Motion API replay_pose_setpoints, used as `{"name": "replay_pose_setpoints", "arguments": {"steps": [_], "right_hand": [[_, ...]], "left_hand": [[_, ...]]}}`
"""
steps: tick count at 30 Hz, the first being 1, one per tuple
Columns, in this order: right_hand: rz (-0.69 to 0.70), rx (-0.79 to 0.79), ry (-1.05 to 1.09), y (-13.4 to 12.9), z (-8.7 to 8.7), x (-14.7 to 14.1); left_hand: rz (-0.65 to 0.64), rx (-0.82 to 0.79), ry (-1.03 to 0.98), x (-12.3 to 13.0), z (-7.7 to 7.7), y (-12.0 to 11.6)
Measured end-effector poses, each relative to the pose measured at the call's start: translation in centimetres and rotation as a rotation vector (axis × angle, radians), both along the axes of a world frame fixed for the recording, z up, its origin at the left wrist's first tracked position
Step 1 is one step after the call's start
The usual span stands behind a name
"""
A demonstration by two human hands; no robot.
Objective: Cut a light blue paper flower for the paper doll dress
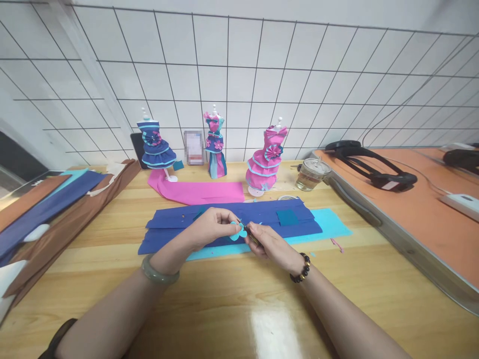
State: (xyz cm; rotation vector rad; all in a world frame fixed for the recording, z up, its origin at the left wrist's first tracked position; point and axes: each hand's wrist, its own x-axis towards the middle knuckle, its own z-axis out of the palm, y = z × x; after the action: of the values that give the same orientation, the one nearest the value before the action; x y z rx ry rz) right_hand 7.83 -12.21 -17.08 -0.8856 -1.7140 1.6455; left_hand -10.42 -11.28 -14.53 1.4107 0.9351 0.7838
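My left hand (209,227) pinches a small light-blue paper piece (243,233) with rounded, petal-like lobes. My right hand (270,243) is closed around small dark scissors (255,239), whose tips meet the paper piece; its fingers partly hide the handles. Both hands are over folded dark-blue crepe paper (224,209), which lies on a light-blue sheet (333,223). On the dark-blue paper, right of my right hand, rests a teal paper square (287,217).
Three mini dress forms in paper dresses, blue (157,149), mixed (215,144) and pink (265,162), stand at the back. Pink paper (202,192) lies before them. A lidded glass (312,174) stands back right. Brown paper (75,229) lies left, a black headset (374,167) right.
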Motion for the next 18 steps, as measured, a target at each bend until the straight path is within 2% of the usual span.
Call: {"name": "replay_pose_setpoints", "arguments": {"steps": [9, 18], "right_hand": [[-0.034, 0.028, -0.042, -0.04, -0.19, -0.28], [-0.007, 0.104, -0.042, -0.07, 0.02, -0.31]], "left_hand": [[0.012, -0.017, 0.024, 0.00, 0.12, -0.06], [-0.050, -0.019, 0.023, -0.20, -0.09, 0.16]]}}
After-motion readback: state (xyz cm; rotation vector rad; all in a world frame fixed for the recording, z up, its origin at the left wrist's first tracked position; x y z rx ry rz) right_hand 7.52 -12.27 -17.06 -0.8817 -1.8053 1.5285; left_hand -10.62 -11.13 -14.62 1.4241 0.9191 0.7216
